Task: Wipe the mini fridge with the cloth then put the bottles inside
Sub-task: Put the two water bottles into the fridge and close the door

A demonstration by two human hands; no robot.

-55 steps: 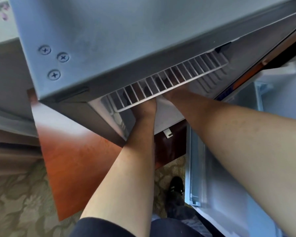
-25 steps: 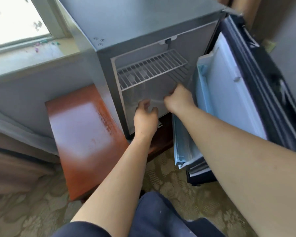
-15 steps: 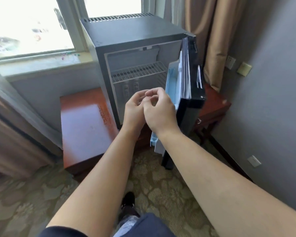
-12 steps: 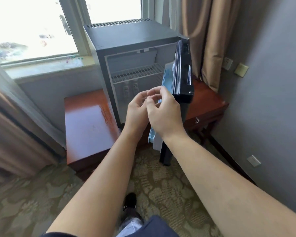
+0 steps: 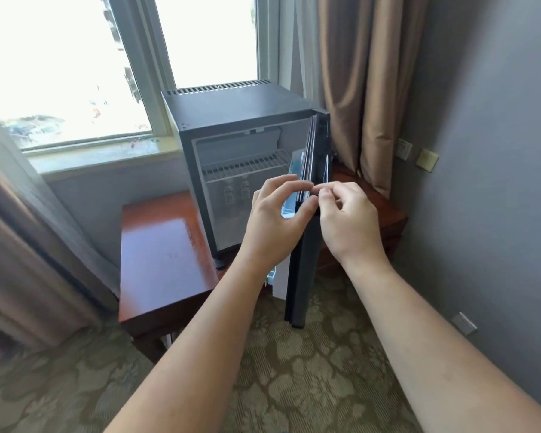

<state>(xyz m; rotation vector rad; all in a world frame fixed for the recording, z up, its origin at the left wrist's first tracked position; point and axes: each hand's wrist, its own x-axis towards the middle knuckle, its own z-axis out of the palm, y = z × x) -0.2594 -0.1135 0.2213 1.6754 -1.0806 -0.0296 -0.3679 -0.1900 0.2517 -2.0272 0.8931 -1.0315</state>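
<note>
Beside the half-open door [image 5: 306, 245] of the fridge [image 5: 231, 120], our left hand [image 5: 275, 220] and right hand [image 5: 347, 220] hover loosely curled, holding nothing. Two bottles [image 5: 236, 192] stand inside under the shelf [image 5: 247, 167]; no cloth shows. Shutting the door hard could topple them.

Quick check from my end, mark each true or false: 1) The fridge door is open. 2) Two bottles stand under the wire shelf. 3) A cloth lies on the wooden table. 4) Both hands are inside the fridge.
1) True: the fridge door stands open, edge-on to the camera.
2) True: two bottles stand below the wire shelf.
3) False: the wooden table shows no cloth.
4) False: the left hand and right hand are in front of the mini fridge, at the door's edge.
</note>
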